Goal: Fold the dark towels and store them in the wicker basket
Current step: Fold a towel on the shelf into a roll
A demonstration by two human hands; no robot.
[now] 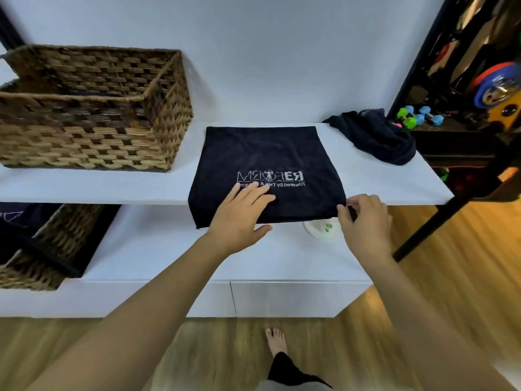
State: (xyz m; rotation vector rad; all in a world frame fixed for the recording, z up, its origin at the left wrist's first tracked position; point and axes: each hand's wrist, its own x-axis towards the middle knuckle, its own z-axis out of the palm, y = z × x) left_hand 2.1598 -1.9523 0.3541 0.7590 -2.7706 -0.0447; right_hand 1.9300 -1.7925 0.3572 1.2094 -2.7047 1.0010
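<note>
A dark towel (pixel 267 156) with white lettering lies spread flat on the upper white shelf (pixel 84 187), its near edge hanging over the shelf's front. My left hand (pixel 242 210) lies flat on the towel's near left part, fingers straight. My right hand (pixel 363 215) pinches the towel's near right corner. A second dark towel (pixel 377 136) lies crumpled at the shelf's far right end. The wicker basket (pixel 84 108) stands on the shelf at the left, apart from both hands.
A lower white cabinet top (pixel 169 249) holds another wicker basket (pixel 42 249) with dark cloth at the left and a small white dish (pixel 321 230) under the towel's edge. A black rack (pixel 423 74) with colourful items stands at the right. My bare foot (pixel 276 342) is on the wooden floor.
</note>
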